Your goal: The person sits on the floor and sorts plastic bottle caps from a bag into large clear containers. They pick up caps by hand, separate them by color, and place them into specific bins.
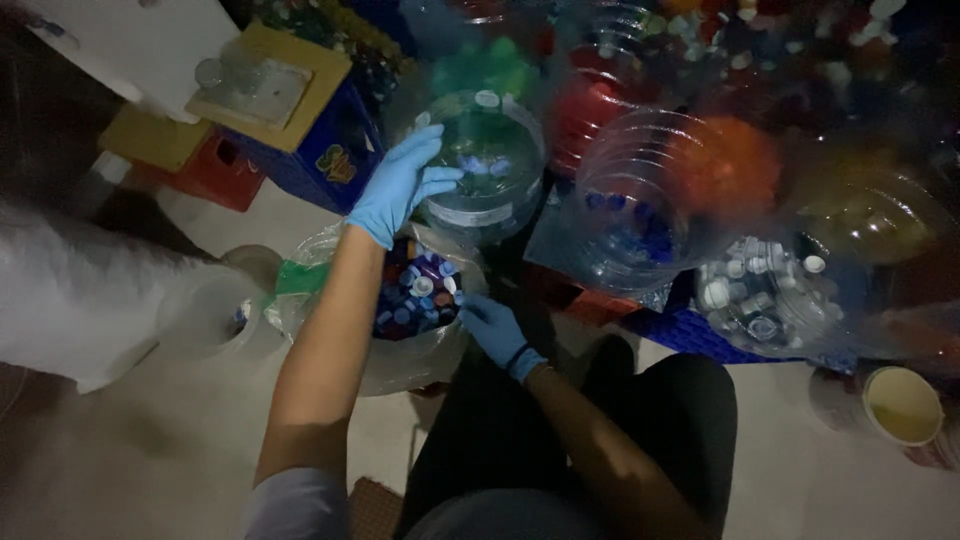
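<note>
Gloved right hand point(497, 331) (fingertips hidden); dim caps point(415, 290)

Far right: clear jar of white caps point(765, 295), cup of yellowish liquid point(903, 404). Top left: yellow-topped blue crate point(335, 150), red crate point(215, 172). Centre: jar with orange caps point(725, 165).

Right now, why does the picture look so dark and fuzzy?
Head view: the light is dim, so the corners sink into shadow; the left hand over a clear jug looks soft, the right hand by the bottle caps clearer; far jugs blur and glare.
</note>
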